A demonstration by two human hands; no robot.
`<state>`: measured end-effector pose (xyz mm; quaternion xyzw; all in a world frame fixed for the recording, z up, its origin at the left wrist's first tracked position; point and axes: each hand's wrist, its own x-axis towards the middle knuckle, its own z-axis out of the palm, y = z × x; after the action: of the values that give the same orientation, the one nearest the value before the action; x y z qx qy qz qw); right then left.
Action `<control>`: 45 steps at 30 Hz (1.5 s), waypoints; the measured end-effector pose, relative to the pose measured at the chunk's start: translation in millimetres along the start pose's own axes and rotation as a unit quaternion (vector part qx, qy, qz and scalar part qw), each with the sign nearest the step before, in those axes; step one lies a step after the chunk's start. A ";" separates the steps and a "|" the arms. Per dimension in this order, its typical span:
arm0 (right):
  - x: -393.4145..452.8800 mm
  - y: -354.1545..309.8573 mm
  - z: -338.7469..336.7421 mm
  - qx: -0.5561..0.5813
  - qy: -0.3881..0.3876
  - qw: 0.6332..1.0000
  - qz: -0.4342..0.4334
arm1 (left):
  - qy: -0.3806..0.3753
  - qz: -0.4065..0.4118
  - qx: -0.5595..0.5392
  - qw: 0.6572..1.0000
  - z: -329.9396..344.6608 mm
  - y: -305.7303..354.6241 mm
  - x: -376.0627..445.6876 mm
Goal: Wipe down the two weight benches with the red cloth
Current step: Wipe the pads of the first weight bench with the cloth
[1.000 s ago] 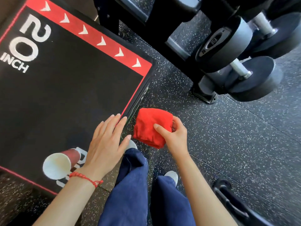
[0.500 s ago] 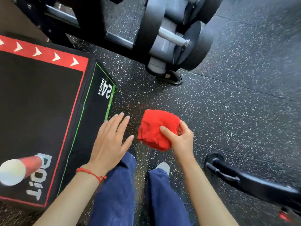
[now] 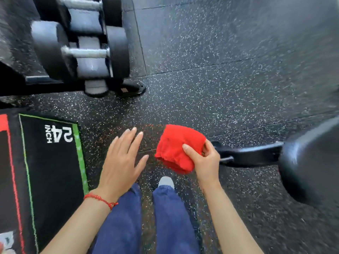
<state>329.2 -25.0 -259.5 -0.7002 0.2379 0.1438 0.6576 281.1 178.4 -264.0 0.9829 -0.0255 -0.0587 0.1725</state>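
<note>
My right hand (image 3: 205, 162) holds the folded red cloth (image 3: 176, 147) in front of me, above the speckled floor. My left hand (image 3: 121, 162) hovers flat beside it with the fingers apart and nothing in it; a red string bracelet is on that wrist. At the right edge a black padded bench end (image 3: 308, 162) comes into view, blurred, with its black metal frame bar (image 3: 251, 153) reaching toward the cloth hand. My blue trousers and one grey shoe tip show below.
A black plyo box (image 3: 51, 171) marked "24 INCH" stands at the lower left. A dumbbell rack (image 3: 82, 52) with black dumbbells fills the upper left, its foot on the floor. Speckled black rubber floor (image 3: 229, 70) stretches ahead and to the right.
The view has swung right: the plyo box and rack slid left, and the bench pad has come into view at the right. The hands keep the same pose, with the cloth still held.
</note>
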 end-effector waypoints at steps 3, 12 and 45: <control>-6.9 0.8 -28.4 0.046 0.056 0.997 0.008 | -0.012 0.051 0.002 0.999 0.8 23.4 15.0; -28.0 6.5 -83.3 0.163 0.208 0.964 0.022 | -0.064 0.194 0.024 0.979 2.1 71.5 54.9; -41.7 18.6 -371.4 0.229 0.222 0.948 0.001 | -0.035 0.238 -0.010 0.970 90.9 343.0 63.3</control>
<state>242.8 -386.8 -219.1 -0.5445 0.4052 -0.0731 0.7308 322.4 -178.7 -238.3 0.9440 -0.2645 -0.0503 0.1906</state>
